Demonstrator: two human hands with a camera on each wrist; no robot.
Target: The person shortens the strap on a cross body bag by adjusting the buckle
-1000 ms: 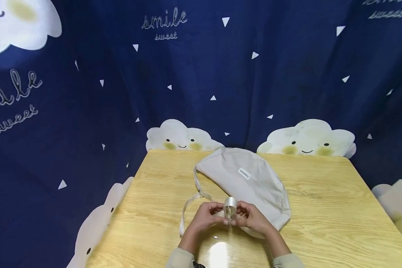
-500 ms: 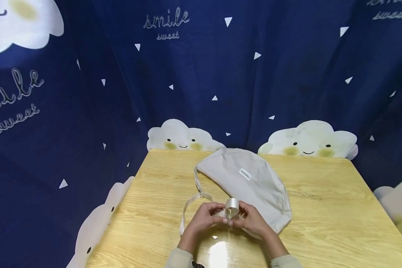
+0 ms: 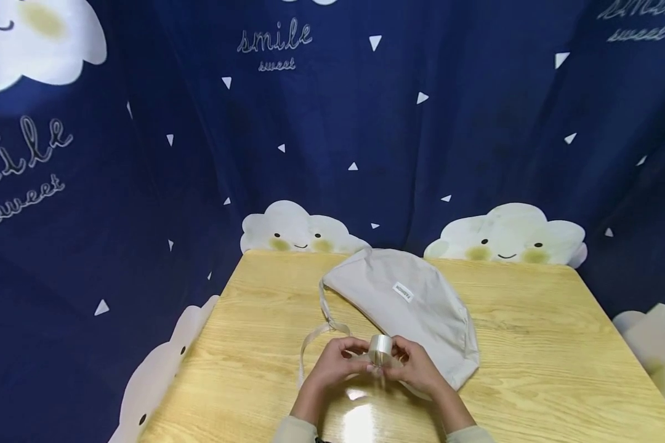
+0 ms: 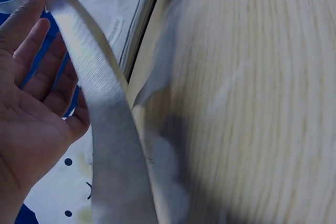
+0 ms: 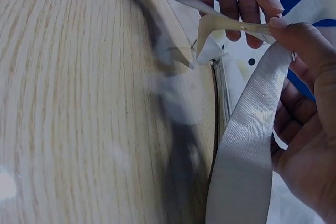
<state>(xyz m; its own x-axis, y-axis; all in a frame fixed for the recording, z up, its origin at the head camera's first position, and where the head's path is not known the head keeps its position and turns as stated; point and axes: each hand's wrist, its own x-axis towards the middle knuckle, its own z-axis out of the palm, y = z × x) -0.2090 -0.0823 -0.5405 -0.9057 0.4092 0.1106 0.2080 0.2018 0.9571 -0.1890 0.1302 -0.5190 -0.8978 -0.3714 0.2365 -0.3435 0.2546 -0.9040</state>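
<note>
A pale beige half-moon bag (image 3: 415,314) lies on the wooden table, a small white label on its side. Its strap (image 3: 380,346) stands up in a short loop between my two hands. My left hand (image 3: 337,364) pinches the strap with thumb and fingertips, its other fingers bent loosely. Close against it, my right hand (image 3: 418,366) also pinches the strap by thumb and finger. In the right wrist view a thin metal edge (image 5: 294,56) shows at the right fingertips; most of that fitting is hidden. The wide strap (image 4: 113,98) hangs down in the left wrist view.
The wooden table (image 3: 532,332) reaches to a dark blue curtain (image 3: 332,111) printed with clouds and triangles. Left of the hands, part of the strap (image 3: 312,338) curves over the tabletop. A bright reflection lies in front of the hands.
The view has tilted slightly, so everything sits a little lower. The strap loop between my hands has turned a little, and both hands keep their hold. The bag stays where it was.
</note>
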